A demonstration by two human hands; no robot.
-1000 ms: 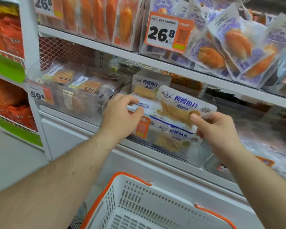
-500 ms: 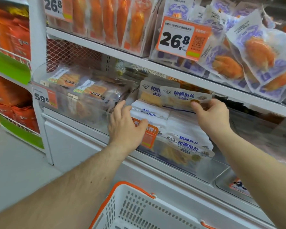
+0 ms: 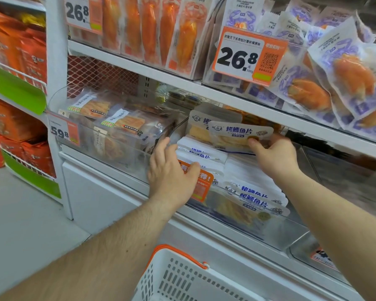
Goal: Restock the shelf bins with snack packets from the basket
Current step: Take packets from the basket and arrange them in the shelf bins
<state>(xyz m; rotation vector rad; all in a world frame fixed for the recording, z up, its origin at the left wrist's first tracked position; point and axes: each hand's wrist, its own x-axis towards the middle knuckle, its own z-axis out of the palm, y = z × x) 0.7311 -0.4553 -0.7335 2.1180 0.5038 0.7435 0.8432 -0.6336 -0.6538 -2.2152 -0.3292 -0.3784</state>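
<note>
A clear shelf bin (image 3: 276, 233) holds a row of white cod fillet packets (image 3: 254, 192) with blue lettering. My right hand (image 3: 274, 157) pinches one cod fillet packet (image 3: 240, 132) by its lower edge, holding it upright at the back of the row, in front of another standing packet (image 3: 204, 124). My left hand (image 3: 172, 172) rests on the bin's front left corner, thumb across the orange tag (image 3: 202, 185) and fingers lying straight along the packets' left side. The white basket (image 3: 182, 276) with orange rim sits below; its inside is mostly out of view.
A neighbouring clear bin (image 3: 117, 135) of brownish snack packs with a 59.8 tag stands to the left. The shelf above (image 3: 226, 101) carries orange and purple crab-stick packs and a 26.8 price tag (image 3: 248, 57). Orange bags fill racks (image 3: 20, 83) at far left.
My right hand has carried the packet up and back from the front of the bin to the rear of the row. My left hand slid down onto the bin's front corner.
</note>
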